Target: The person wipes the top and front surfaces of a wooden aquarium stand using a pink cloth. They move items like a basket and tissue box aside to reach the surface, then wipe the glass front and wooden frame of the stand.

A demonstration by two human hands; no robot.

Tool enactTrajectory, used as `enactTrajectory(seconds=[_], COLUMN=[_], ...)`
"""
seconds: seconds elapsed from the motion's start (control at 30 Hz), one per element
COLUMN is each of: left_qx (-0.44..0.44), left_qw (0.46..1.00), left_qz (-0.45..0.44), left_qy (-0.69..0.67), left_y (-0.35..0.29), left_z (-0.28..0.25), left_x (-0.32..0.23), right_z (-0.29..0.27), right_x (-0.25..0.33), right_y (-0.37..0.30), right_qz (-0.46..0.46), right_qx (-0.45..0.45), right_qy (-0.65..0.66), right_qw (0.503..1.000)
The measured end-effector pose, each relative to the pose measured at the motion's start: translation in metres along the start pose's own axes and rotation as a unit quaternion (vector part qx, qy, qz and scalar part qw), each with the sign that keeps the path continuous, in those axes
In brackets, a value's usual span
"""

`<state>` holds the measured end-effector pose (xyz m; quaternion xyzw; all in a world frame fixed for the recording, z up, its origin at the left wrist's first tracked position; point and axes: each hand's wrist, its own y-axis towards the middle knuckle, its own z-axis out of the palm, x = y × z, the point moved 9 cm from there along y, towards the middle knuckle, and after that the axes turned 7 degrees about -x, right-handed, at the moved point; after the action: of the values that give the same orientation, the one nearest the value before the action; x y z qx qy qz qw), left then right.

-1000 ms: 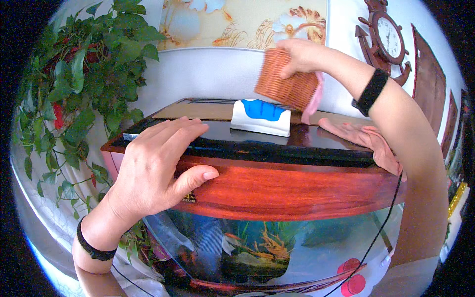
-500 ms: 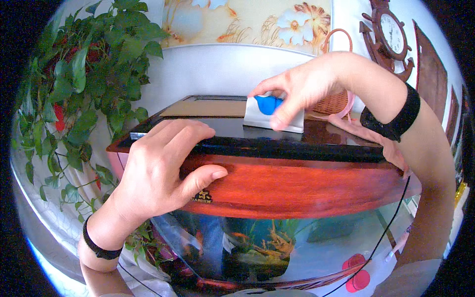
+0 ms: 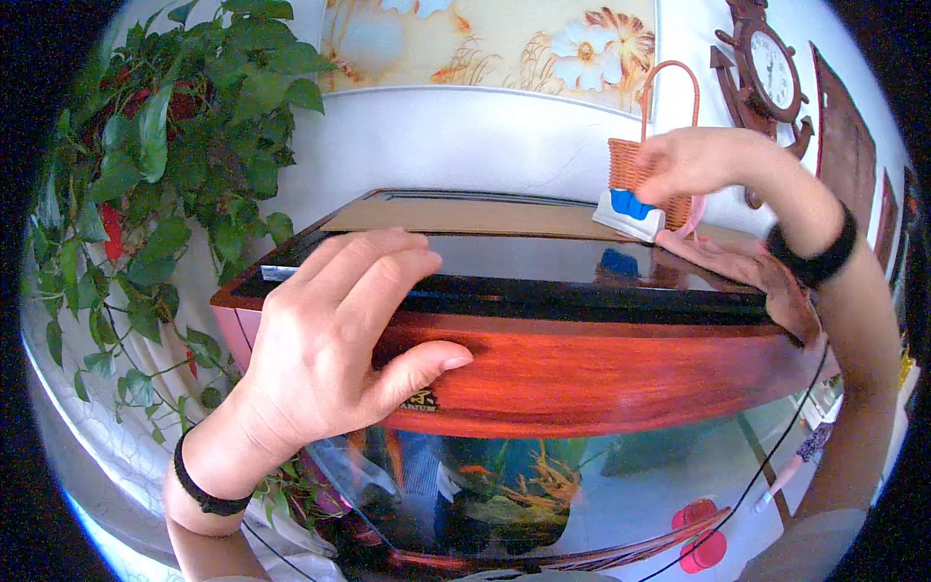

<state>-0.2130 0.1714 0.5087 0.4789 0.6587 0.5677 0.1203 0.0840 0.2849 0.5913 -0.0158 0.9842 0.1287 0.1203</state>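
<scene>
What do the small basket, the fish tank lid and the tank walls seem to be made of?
The small basket looks like woven wicker or rattan: brown ribbed weave, thin looped handle. The fish tank lid seems to be glossy reddish-brown lacquered wood or a wood-look plastic; grain streaks and highlights show. The tank walls appear to be clear glass, perhaps acrylic: fish and plants show through.

Fish tank (image 3: 504,485) centre, lid (image 3: 543,291) on top. Left hand (image 3: 335,339) on lid's front-left edge. Right hand (image 3: 693,165) at back right, on scrubber block (image 3: 630,211); wicker basket (image 3: 640,165) behind it. Houseplant (image 3: 145,175) left, wall clock (image 3: 771,68) upper right.
</scene>
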Motion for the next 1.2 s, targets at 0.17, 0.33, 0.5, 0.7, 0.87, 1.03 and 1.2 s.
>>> enactTrajectory(seconds=[0.17, 0.33, 0.5, 0.7, 0.87, 1.03, 1.2], left_qx=[-0.035, 0.004, -0.019, -0.060, -0.101, -0.129, -0.165], left_qw=[0.999, 1.000, 0.998, 0.985, 0.980, 0.977, 0.978], left_qz=[0.018, 0.020, 0.064, 0.163, 0.145, 0.150, 0.112], left_qy=[-0.019, -0.013, -0.016, -0.015, -0.091, -0.074, -0.067], left_y=[0.008, -0.007, -0.004, -0.021, -0.024, -0.026, -0.039], left_z=[0.003, -0.004, 0.006, -0.001, -0.007, -0.008, -0.008], left_x=[-0.009, 0.000, -0.014, -0.028, -0.018, -0.020, -0.018], right_z=[0.027, 0.054, 0.041, 0.017, -0.004, 0.005, -0.003], right_x=[-0.066, -0.011, 0.046, 0.170, 0.248, 0.266, 0.225], right_y=[-0.115, -0.127, -0.118, -0.079, -0.054, -0.046, -0.083], right_qz=[0.084, 0.137, 0.116, 0.066, -0.162, -0.176, -0.133], right_qx=[0.152, 0.174, 0.172, 0.210, 0.131, 0.142, -0.010], right_qy=[-0.006, 0.157, 0.103, 0.053, 0.354, 0.279, 0.209], right_qw=[0.985, 0.962, 0.973, 0.974, 0.912, 0.933, 0.969])
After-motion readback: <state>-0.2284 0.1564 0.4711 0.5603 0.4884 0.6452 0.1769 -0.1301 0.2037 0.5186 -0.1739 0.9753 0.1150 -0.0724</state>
